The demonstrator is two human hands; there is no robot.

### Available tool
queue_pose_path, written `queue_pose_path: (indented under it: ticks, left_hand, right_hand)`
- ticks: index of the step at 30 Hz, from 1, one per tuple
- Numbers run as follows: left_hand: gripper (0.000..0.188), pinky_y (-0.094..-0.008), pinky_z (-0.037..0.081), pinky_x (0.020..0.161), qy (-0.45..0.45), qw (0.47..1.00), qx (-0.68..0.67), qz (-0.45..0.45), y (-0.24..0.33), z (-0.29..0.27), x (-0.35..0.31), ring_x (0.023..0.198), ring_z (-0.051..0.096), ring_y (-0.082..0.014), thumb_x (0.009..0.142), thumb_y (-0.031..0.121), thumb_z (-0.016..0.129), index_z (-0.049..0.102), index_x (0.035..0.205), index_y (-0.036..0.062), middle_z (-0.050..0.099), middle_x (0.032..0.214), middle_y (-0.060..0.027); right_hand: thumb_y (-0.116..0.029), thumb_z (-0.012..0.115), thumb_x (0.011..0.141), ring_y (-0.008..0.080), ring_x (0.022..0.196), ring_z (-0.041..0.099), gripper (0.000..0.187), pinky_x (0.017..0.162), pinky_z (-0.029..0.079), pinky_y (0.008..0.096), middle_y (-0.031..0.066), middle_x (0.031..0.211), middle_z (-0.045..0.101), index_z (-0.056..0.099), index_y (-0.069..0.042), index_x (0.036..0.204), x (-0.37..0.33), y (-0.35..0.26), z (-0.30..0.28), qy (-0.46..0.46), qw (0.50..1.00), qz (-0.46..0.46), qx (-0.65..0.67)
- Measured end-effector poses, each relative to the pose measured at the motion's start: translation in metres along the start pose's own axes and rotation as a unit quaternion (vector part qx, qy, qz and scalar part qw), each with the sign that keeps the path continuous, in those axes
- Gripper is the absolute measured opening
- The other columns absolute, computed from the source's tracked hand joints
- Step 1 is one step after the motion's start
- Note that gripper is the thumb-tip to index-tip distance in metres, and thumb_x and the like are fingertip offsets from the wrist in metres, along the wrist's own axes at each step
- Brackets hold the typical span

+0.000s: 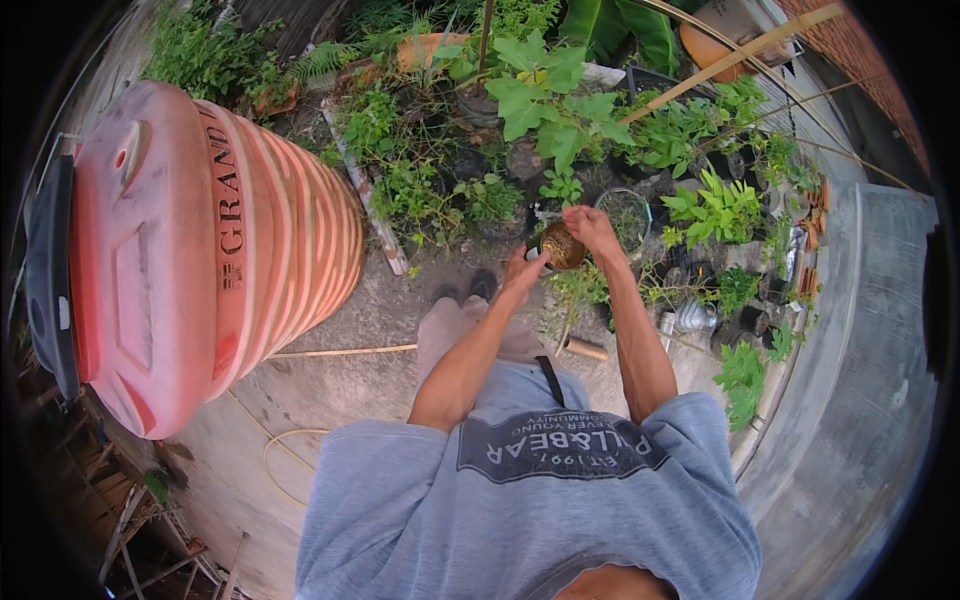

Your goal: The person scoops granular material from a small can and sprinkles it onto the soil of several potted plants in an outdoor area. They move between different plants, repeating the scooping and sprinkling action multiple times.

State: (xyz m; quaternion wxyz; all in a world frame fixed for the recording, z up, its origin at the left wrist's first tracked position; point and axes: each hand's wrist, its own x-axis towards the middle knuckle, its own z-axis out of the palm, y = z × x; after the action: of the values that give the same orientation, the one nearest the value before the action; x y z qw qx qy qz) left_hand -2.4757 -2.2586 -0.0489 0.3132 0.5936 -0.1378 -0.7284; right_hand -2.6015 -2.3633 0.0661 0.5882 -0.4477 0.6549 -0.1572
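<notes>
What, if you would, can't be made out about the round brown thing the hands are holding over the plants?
Head view only:
- Round brown thing: too small and partly covered by the right hand to tell its kind.
- Left hand: its fingertips blur against a dark piece beside the object.
- Feet: mostly hidden by the trousers.

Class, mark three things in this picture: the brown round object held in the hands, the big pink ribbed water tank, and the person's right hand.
brown round object (563, 246), head view, on its visible front.
pink ribbed water tank (215, 240), head view, on its ribbed side.
right hand (590, 225), head view, on the back of the hand.
</notes>
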Motion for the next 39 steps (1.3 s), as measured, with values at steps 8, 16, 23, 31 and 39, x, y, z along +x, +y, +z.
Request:
queue_pose_path:
  ticks: [8, 16, 23, 31, 39]
  left_hand:
    - [0.079, -0.0403, 0.038, 0.098, -0.039, 0.998, -0.038, -0.036, 0.008, 0.004, -0.044, 0.118, 0.047, -0.0216, 0.083, 0.035, 0.068, 0.027, 0.143, 0.0032, 0.047, 0.131, -0.0096]
    - [0.078, -0.0405, 0.042, 0.097, -0.016, 0.996, -0.084, -0.009, -0.008, 0.0, -0.037, 0.117, 0.05, -0.0215, 0.086, 0.034, 0.066, 0.024, 0.145, 0.0064, 0.049, 0.13, -0.0116]
    - [0.089, -0.0339, 0.044, 0.084, 0.023, 0.987, -0.161, 0.0, -0.015, 0.01, -0.035, 0.105, 0.053, -0.0202, 0.08, 0.032, 0.069, 0.019, 0.148, 0.002, 0.051, 0.125, -0.0127]
    - [0.084, -0.0297, 0.043, 0.063, 0.085, 0.988, -0.13, -0.006, -0.008, 0.048, -0.053, 0.078, 0.051, -0.0134, 0.082, 0.031, 0.066, 0.022, 0.146, -0.0019, 0.057, 0.103, -0.0073]
    - [0.078, -0.0255, 0.038, 0.05, 0.052, 0.996, -0.074, 0.015, 0.001, 0.073, -0.065, 0.06, 0.045, -0.0097, 0.086, 0.029, 0.064, 0.024, 0.146, -0.0009, 0.052, 0.092, -0.0073]
  right_hand:
    - [-0.011, 0.041, 0.095, 0.0217, 0.086, 0.061, 0.028, 0.077, 0.052, 0.0384, 0.014, 0.103, 0.061, 0.052, 0.006, 0.113, -0.012, 0.045, 0.025, 0.005, 0.986, 0.155, 0.059]
    - [-0.01, 0.04, 0.094, 0.0196, 0.075, 0.059, 0.023, 0.061, 0.05, 0.0342, 0.0123, 0.092, 0.061, 0.056, 0.005, 0.1, 0.015, 0.06, 0.042, -0.007, 0.97, 0.216, 0.115]
    - [-0.015, 0.043, 0.098, 0.0146, 0.069, 0.058, 0.024, 0.062, 0.051, 0.0262, 0.0077, 0.082, 0.062, 0.059, 0.002, 0.092, -0.02, -0.004, 0.022, -0.081, 0.971, 0.097, 0.204]
    - [-0.018, 0.042, 0.098, 0.0164, 0.079, 0.061, 0.027, 0.076, 0.051, 0.0286, 0.0088, 0.086, 0.063, 0.06, 0.003, 0.096, 0.006, 0.018, -0.012, -0.054, 0.996, -0.015, -0.068]
    - [-0.017, 0.042, 0.098, 0.0231, 0.083, 0.059, 0.032, 0.071, 0.048, 0.0369, 0.0135, 0.102, 0.062, 0.053, 0.008, 0.115, 0.015, 0.079, -0.022, -0.047, 0.987, 0.14, -0.068]
